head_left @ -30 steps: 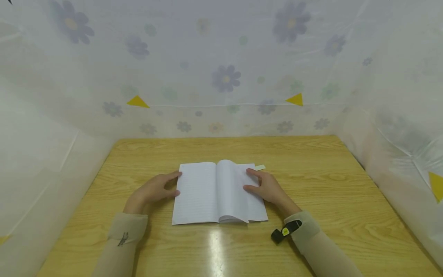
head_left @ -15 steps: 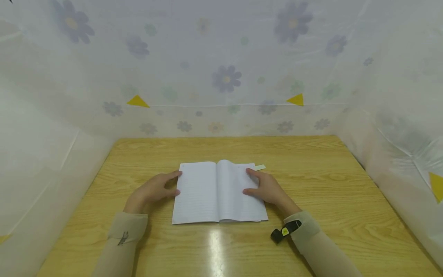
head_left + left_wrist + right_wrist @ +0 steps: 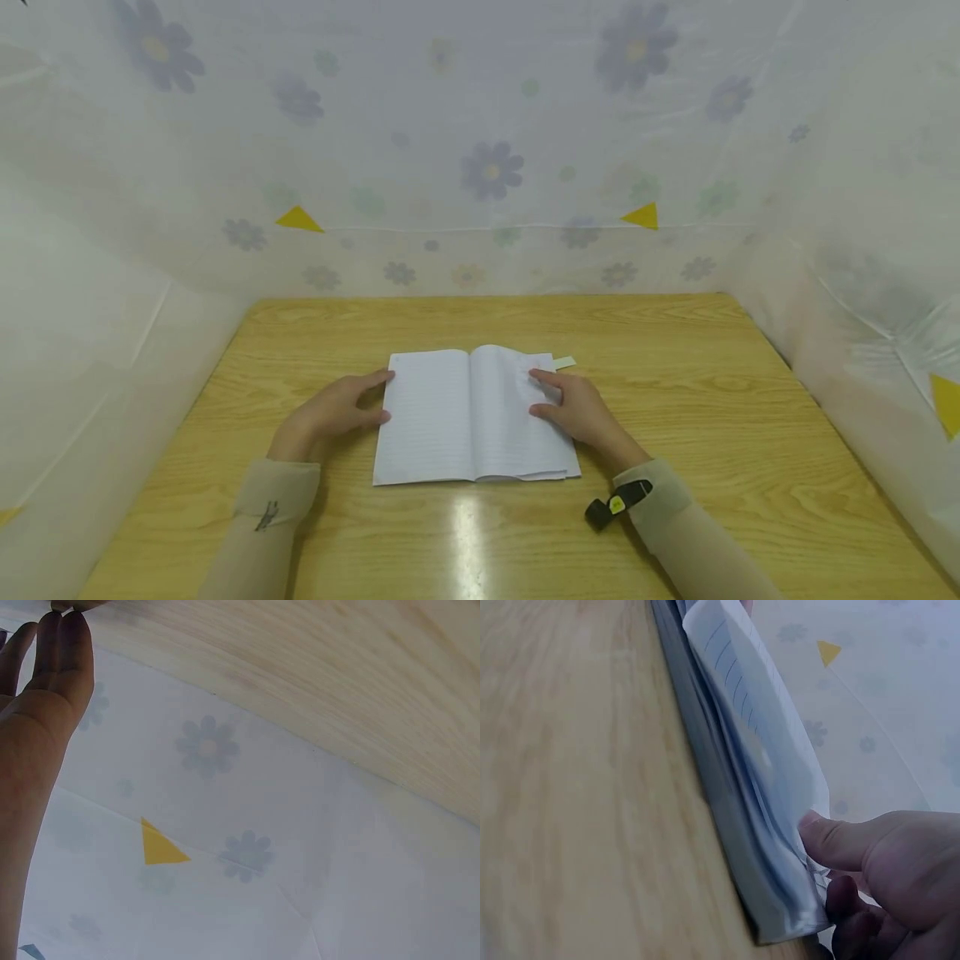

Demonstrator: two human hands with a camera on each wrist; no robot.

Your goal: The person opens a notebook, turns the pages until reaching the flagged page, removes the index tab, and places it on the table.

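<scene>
An open notebook [image 3: 429, 417] with lined white pages lies on the table. Its right-hand pages bulge near the spine. At the left edge, my left hand [image 3: 330, 414] touches the notebook with its thumb and forefinger tips; in the left wrist view its fingers [image 3: 64, 664] look straight, and the notebook hardly shows. My right hand [image 3: 587, 410] holds the right edge, thumb on the top page. Seen from the right wrist, the thumb [image 3: 832, 838] presses a lifted, bowed page [image 3: 780, 742], while the other fingers curl low by the notebook's edge.
A pale tab [image 3: 564, 362] sticks out at the notebook's upper right. The wood-grain table [image 3: 480, 321] is enclosed by whitish flowered sheeting [image 3: 420, 192] at the back and sides, with yellow triangles on it. A black strap [image 3: 618, 503] sits on the right cuff.
A loose right-hand page that was curling up has come down flat over the right side. The right fingers have shifted slightly on the page. My left hand has stayed in place.
</scene>
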